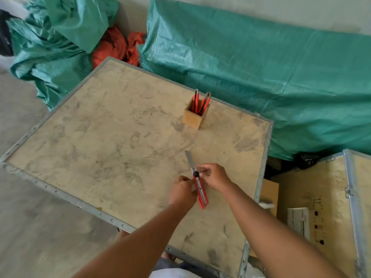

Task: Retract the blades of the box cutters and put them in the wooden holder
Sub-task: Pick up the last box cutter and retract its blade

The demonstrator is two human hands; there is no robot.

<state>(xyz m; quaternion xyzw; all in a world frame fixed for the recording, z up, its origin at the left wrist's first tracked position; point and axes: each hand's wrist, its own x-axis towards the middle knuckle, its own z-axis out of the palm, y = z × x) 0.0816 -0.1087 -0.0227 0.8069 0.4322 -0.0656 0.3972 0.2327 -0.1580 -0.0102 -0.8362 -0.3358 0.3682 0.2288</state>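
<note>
Right hand (pixel 213 176): fingertips pinched narrow at the black slider knob (pixel 195 174) of the red box cutter (pixel 201 192). Left hand (pixel 182 192): fingers curled closed around the left side of the handle, about mid-body.

Cutter is held low over the near right part of the wooden crate top (pixel 112 141); cannot tell if the handle touches the surface. Long axis runs near-to-far, tilted slightly left at the far end. Blade (pixel 189 159) is extended, bare metal pointing away from the person, towards the wooden holder (pixel 194 118). Butt end of the handle points back at the person.

Holder stands upright further back on the same crate top, well apart from the hands, near the right edge. Several red cutters (pixel 200 102) stand in it, upper ends sticking out above the rim and leaning a little.

Metal strip edging runs around the crate top. Green tarpaulin (pixel 261 63) lies behind and to the right, with orange cloth (pixel 115 46) bunched at the back left. A second crate (pixel 321 197) sits to the right.
</note>
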